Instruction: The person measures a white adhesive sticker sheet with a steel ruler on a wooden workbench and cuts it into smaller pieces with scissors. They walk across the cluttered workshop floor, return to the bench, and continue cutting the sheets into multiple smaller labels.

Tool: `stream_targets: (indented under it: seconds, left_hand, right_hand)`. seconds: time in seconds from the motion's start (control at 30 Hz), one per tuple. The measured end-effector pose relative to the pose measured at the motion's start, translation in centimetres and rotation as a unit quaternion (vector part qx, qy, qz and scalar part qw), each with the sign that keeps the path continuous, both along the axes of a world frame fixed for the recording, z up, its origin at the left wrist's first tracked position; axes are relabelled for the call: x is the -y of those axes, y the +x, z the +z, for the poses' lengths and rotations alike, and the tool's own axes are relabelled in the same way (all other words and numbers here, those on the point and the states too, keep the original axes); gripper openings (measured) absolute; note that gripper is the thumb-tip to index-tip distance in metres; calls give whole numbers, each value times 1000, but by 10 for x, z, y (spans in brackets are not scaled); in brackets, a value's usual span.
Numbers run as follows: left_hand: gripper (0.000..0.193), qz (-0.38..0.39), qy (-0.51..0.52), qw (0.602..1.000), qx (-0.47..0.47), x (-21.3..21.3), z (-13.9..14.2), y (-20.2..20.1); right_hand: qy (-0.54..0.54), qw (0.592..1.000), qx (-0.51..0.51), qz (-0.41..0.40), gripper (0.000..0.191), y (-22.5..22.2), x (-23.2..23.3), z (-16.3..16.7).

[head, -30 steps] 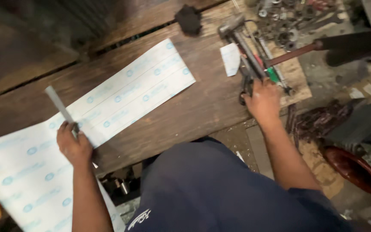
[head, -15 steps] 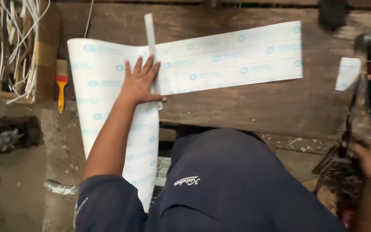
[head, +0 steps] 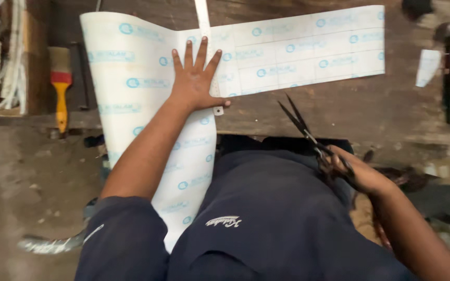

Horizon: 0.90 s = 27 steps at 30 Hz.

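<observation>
Pressing flat, fingers spread: left hand (head: 196,78) on metal ruler (head: 207,49) across white printed sheet (head: 298,49), which overhangs the workbench (head: 339,112) front edge. Right hand (head: 358,171) grips dark scissors (head: 303,127), blades parted, just off that edge. Paintbrush (head: 61,88) at left end.

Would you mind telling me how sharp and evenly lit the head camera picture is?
Head view: the white sheet is brightly lit and sharp; the left hand on it is crisp; the scissors in the right hand are slightly soft; the floor at left is dim.
</observation>
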<state>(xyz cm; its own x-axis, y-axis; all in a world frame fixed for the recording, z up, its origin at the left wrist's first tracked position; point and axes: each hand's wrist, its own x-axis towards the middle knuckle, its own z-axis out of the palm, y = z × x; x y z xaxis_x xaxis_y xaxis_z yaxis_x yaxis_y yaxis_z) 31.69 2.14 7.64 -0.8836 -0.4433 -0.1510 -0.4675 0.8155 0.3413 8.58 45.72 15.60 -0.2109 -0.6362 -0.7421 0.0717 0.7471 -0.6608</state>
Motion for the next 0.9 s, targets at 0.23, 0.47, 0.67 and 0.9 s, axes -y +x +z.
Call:
stream_targets:
  seconds: [0.23,0.47,0.67,0.9]
  left_hand:
    - [142,-7,-2,1000,-17,-8,-6,-4]
    - [142,-6,-2,1000,0,-15,-4,-9]
    - [139,-4,-7,1000,13,-14,-8,-4]
    - [129,15,2,998,-56,-15,-26,2]
  right_hand:
    - [133,974,-93,-160,35,-26,-25,10]
    - [-52,986,-110,-113,36,-26,-10,-40]
    - [-130,980,99,-114,49,44,63,-103]
    - [-159,976,109,-100,57,109,127,-133]
